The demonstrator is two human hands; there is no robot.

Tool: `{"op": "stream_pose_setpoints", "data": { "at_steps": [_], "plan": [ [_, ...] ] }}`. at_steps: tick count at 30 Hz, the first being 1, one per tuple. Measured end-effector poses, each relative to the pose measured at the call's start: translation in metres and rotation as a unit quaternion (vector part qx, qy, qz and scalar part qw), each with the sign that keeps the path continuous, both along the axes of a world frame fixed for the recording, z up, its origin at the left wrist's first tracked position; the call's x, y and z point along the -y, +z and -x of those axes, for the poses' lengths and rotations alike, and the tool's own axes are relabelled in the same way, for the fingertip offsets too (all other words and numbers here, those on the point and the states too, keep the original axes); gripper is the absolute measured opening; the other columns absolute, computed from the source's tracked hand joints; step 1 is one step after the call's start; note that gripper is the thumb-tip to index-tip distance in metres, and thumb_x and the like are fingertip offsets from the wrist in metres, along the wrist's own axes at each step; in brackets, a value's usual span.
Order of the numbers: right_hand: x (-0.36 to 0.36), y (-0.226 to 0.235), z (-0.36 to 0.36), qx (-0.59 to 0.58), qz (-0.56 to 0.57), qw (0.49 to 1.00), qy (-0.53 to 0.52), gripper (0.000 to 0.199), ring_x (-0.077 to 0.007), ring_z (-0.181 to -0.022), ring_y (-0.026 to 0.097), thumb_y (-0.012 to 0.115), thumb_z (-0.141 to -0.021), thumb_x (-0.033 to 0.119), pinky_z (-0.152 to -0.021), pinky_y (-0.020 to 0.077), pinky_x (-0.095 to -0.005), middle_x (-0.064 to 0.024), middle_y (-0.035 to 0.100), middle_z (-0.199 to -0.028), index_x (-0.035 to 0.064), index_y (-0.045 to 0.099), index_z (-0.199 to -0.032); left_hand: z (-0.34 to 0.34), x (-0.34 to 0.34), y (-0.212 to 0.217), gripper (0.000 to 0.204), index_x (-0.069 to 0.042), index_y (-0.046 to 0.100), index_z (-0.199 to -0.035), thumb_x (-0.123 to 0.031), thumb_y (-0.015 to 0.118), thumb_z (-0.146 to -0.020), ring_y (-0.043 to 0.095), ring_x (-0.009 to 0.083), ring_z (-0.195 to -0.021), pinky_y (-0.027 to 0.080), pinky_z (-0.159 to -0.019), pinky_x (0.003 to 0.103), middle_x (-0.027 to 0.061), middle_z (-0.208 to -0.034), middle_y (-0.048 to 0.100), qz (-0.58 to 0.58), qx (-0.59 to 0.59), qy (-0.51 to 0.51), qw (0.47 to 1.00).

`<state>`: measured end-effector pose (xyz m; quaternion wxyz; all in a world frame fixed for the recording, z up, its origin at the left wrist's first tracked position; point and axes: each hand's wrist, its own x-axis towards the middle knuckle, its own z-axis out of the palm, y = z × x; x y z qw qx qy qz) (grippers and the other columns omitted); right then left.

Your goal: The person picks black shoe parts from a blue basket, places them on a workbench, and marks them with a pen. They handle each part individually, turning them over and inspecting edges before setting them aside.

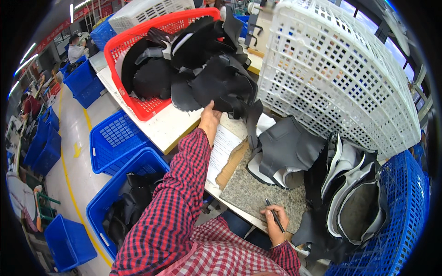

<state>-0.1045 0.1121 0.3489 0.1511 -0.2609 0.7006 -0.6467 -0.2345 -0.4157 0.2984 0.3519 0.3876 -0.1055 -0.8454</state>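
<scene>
My left hand (210, 116) reaches forward to the near edge of a black shoe upper (214, 85) that hangs over the rim of the red basket (143, 109). Its fingers are closed at that edge, partly hidden by the material. Lower right, my right hand (276, 224) grips a black pen (275, 216), tip pointing up and away, over a speckled grey board (248, 193). Beyond the pen lies a stack of dark grey shoe uppers (290, 145) with pale linings. More black uppers (152, 78) are piled inside the red basket.
A printed sheet (222, 149) and torn cardboard (232, 165) lie between my arms. A tall white crate (340, 78) stands at back right. Uppers with white linings (361, 207) lean by a blue basket (405, 198). Blue bins (122, 142) stand left, below the table.
</scene>
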Motion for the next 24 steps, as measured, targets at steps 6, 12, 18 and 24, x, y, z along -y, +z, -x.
{"op": "stream_pose_setpoints", "data": {
  "at_steps": [6,12,18,24],
  "plan": [
    [0.0,-0.003,0.004,-0.013,-0.009,1.0,0.007,0.014,-0.0132,-0.084,0.068,0.064,-0.101,0.013,-0.076,0.0505,-0.0274,-0.0103,0.074,-0.091,0.0003,0.061,-0.107,-0.023,-0.034,0.048,0.044,-0.003,0.061,-0.128,-0.013,0.079,-0.089,0.064,0.0286,-0.111,0.051,-0.102,0.047,0.0091,-0.123,0.067,0.101,-0.193,0.027,0.975],
    [0.005,0.007,0.005,-0.008,0.001,1.0,0.008,0.01,-0.015,-0.086,0.071,0.064,-0.098,0.006,-0.076,0.0525,-0.0266,-0.0077,0.067,-0.094,-0.0005,0.063,-0.106,-0.084,-0.034,0.202,0.043,0.004,0.06,-0.13,0.0,0.074,-0.089,0.063,0.0233,-0.108,0.05,-0.098,0.037,0.0099,-0.125,0.066,0.472,-0.1,0.189,0.855],
    [0.035,0.035,0.015,-0.173,-0.023,0.974,0.146,0.028,-0.0315,-0.13,0.056,0.06,-0.098,0.02,-0.107,0.0441,-0.0421,-0.0181,0.063,-0.133,0.0022,0.062,-0.121,-0.18,-0.077,0.348,0.034,0.005,0.059,-0.118,-0.005,0.076,-0.091,0.064,0.0174,-0.1,0.051,-0.093,0.033,0.0099,-0.114,0.069,0.709,-0.045,0.351,0.61],
    [0.109,0.049,0.063,-0.162,0.015,0.956,0.244,0.027,-0.0223,-0.123,0.059,0.055,-0.104,0.021,-0.106,0.0428,-0.0343,-0.0096,0.064,-0.127,0.0045,0.06,-0.125,-0.201,-0.134,0.326,0.019,0.002,0.063,-0.094,-0.008,0.077,-0.088,0.06,0.033,-0.119,0.048,-0.099,0.037,0.0191,-0.132,0.061,0.849,0.125,0.322,0.399]
  ]
}}
